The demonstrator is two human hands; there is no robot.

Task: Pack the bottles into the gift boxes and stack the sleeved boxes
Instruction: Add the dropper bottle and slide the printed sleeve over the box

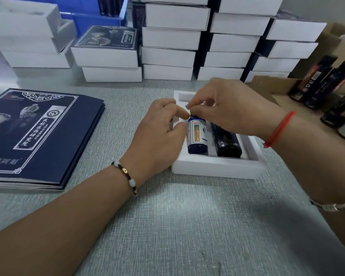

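Now two bottles lie in the white tray [217,166]: a blue labelled bottle [196,136] and a black one [227,141], side by side, long axes running away from the viewer, the blue one's cap end far. Right hand [227,110] pinches the blue bottle's cap end; left hand [159,128] touches its side with relaxed fingers.

A grey counter [167,226] with a fine woven texture fills most of the view, lit evenly from above, with a paler sheen near its middle. At the far left its surface turns smooth and glossier and catches a soft reflection. Behind it, at the top left, stand blue plastic crates [88,18]. At the top right corner a strip of plain pale wall [327,8] shows. On the right a brown cardboard carton [275,84] sits on the counter, its flaps open.
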